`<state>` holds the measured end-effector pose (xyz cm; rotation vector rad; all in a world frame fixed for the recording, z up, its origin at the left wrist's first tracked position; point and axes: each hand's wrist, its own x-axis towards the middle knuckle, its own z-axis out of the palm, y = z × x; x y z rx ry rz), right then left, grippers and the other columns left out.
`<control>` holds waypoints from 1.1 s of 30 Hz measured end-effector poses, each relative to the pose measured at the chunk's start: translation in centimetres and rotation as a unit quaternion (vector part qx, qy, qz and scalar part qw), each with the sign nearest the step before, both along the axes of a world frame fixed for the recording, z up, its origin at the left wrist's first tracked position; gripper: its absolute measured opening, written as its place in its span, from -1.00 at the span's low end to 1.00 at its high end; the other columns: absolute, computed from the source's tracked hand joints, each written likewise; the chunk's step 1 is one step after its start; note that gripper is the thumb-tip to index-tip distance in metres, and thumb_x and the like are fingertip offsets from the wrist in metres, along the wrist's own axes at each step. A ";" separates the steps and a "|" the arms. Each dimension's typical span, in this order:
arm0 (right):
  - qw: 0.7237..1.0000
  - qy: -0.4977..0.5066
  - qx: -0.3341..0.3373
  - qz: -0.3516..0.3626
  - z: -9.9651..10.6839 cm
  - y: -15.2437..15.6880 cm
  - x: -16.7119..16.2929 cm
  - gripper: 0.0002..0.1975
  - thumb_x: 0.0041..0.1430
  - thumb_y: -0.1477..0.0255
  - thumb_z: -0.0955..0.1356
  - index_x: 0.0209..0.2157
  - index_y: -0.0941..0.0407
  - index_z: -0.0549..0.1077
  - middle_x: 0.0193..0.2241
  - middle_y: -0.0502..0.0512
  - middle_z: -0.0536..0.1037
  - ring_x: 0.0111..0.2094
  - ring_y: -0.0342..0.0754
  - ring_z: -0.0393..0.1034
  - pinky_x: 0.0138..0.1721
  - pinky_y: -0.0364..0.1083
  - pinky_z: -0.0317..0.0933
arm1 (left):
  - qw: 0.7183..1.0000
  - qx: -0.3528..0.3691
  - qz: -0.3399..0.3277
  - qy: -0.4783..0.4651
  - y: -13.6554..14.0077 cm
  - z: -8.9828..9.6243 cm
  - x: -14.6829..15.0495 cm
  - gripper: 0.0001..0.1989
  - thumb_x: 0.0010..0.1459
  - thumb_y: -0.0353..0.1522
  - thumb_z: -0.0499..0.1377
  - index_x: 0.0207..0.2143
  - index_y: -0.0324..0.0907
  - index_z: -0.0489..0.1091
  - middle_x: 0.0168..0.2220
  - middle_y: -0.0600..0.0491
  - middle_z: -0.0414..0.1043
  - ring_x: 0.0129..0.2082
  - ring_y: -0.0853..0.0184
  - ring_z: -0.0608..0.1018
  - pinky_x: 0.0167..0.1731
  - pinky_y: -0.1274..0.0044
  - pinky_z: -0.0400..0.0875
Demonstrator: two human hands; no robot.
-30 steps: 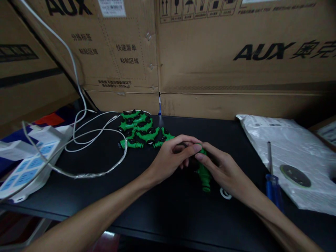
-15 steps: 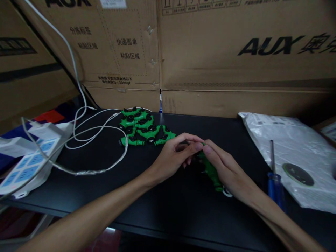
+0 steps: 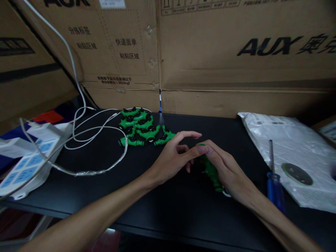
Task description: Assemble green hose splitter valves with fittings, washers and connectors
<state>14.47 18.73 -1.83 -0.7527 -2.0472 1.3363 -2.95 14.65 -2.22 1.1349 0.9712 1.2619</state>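
Note:
My right hand (image 3: 228,168) is wrapped round a green plastic hose splitter (image 3: 212,175), held at a slant above the black tabletop. A white ring (image 3: 226,193) shows at its lower end, and my palm and fingers hide much of the body. My left hand (image 3: 175,152) is beside its upper end; the thumb reaches across to the right thumb there, while the index finger stretches out clear of it. Behind my left hand, several similar green Y-shaped hose splitters (image 3: 148,133) with black levers lie grouped on the table.
A white power strip (image 3: 28,166) with plugs and looping white cables (image 3: 89,172) occupies the left. On the right are a blue-handled screwdriver (image 3: 274,190) and a white plastic mailer (image 3: 278,140) with a dark round disc (image 3: 297,174) on it. Cardboard (image 3: 199,63) stands along the back.
The left index finger has lifted and straightened away from the splitter's upper end, leaving the thumb there. The right hand and the splitter stay nearly in place.

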 end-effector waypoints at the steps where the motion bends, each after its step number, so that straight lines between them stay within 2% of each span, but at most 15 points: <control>1: 1.000 0.008 -0.003 0.004 0.0 0.0 -0.1 -0.63 0.50 0.14 0.15 -0.22 0.06 0.42 -0.32 -0.03 0.48 -0.23 -0.12 0.39 -0.11 -0.11 0.21 | 1.000 -0.003 -0.015 0.000 0.0 0.0 0.0 -0.45 0.18 -0.14 0.35 0.15 -0.19 0.39 -0.56 0.21 0.34 -0.62 0.49 0.40 -0.65 0.69 0.38; 5: 0.999 0.028 -0.028 0.003 0.1 -0.4 -0.2 -0.61 0.51 0.14 0.11 -0.12 0.07 0.44 -0.34 -0.02 0.52 -0.27 -0.11 0.44 -0.11 -0.09 0.26 | 0.997 -0.011 -0.081 -0.011 0.1 0.0 -0.1 -0.42 0.27 -0.11 0.27 0.22 -0.24 0.41 -0.58 0.14 0.40 -0.62 0.46 0.46 -0.62 0.65 0.42; 7: 0.999 0.024 -0.016 -0.015 0.2 -0.5 -0.2 -0.59 0.49 0.11 0.13 -0.13 0.07 0.45 -0.37 -0.02 0.50 -0.32 -0.11 0.42 -0.18 -0.10 0.26 | 0.995 -0.015 -0.094 -0.030 0.0 0.1 -0.1 -0.43 0.28 -0.13 0.26 0.23 -0.24 0.41 -0.53 0.09 0.48 -0.58 0.44 0.52 -0.54 0.63 0.47; 10: 0.999 0.012 0.007 -0.044 0.3 -0.5 -0.1 -0.55 0.46 0.06 0.16 -0.26 0.08 0.46 -0.42 -0.02 0.45 -0.38 -0.12 0.35 -0.28 -0.11 0.25 | 0.993 -0.020 -0.101 -0.063 0.0 0.2 -0.2 -0.45 0.27 -0.17 0.29 0.23 -0.22 0.42 -0.36 -0.01 0.59 -0.44 0.42 0.62 -0.36 0.60 0.54; 12: 0.998 0.006 0.011 -0.056 0.2 -0.4 0.0 -0.53 0.44 0.04 0.17 -0.25 0.09 0.49 -0.37 0.01 0.48 -0.36 -0.11 0.36 -0.28 -0.12 0.26 | 0.990 -0.024 -0.107 -0.084 0.0 0.2 -0.3 -0.47 0.26 -0.19 0.31 0.21 -0.19 0.45 -0.19 -0.08 0.63 -0.37 0.39 0.65 -0.26 0.57 0.56; 16: 0.997 -0.002 0.016 -0.070 0.0 -0.1 0.2 -0.53 0.44 0.05 0.18 -0.05 0.08 0.52 -0.19 0.06 0.55 -0.22 -0.07 0.41 -0.17 -0.11 0.28 | 0.986 -0.025 -0.114 -0.115 0.0 -0.2 -0.4 -0.54 0.24 -0.21 0.33 0.16 -0.12 0.51 0.18 -0.16 0.49 -0.29 0.36 0.67 -0.16 0.50 0.57; 19: 0.998 -0.001 0.020 -0.064 -0.1 -0.1 0.2 -0.54 0.46 0.08 0.18 0.03 0.06 0.52 -0.15 0.06 0.56 -0.14 -0.04 0.42 -0.09 -0.09 0.27 | 0.985 -0.019 -0.116 -0.125 0.0 -0.4 -0.4 -0.62 0.26 -0.24 0.32 0.12 -0.08 0.55 0.31 -0.14 0.34 -0.25 0.35 0.68 -0.12 0.50 0.58; 22: 0.998 0.005 0.026 -0.058 0.0 -0.2 0.2 -0.56 0.46 0.09 0.18 0.00 0.05 0.53 -0.18 0.05 0.55 -0.10 -0.03 0.42 -0.04 -0.08 0.26 | 0.984 -0.012 -0.117 -0.134 0.0 -0.4 -0.4 -0.67 0.27 -0.25 0.31 0.07 -0.08 0.58 0.34 -0.12 0.29 -0.22 0.35 0.68 -0.10 0.51 0.58; 26: 0.998 0.005 0.022 -0.063 0.2 -0.3 0.2 -0.56 0.44 0.06 0.19 -0.18 0.06 0.53 -0.28 0.05 0.53 -0.22 -0.02 0.41 -0.12 -0.07 0.28 | 0.984 -0.021 -0.114 -0.137 0.0 -0.5 -0.5 -0.68 0.26 -0.24 0.32 0.05 -0.08 0.60 0.34 -0.13 0.29 -0.24 0.35 0.68 -0.11 0.49 0.58; 28: 0.998 0.002 0.017 -0.060 0.3 -0.3 0.2 -0.55 0.43 0.06 0.19 -0.24 0.07 0.53 -0.27 0.07 0.54 -0.22 -0.01 0.41 -0.12 -0.06 0.28 | 0.983 -0.030 -0.114 -0.142 0.0 -0.5 -0.5 -0.70 0.26 -0.25 0.32 0.03 -0.07 0.60 0.34 -0.13 0.29 -0.26 0.37 0.68 -0.12 0.49 0.58; 33: 0.999 0.003 0.003 -0.054 0.2 -0.2 0.1 -0.58 0.44 0.09 0.19 -0.21 0.06 0.52 -0.23 0.07 0.54 -0.17 0.00 0.39 -0.08 -0.06 0.24 | 0.979 -0.061 -0.107 -0.162 -0.1 -0.6 -0.4 -0.71 0.24 -0.29 0.35 0.01 -0.09 0.62 0.26 -0.12 0.41 -0.31 0.43 0.67 -0.14 0.54 0.55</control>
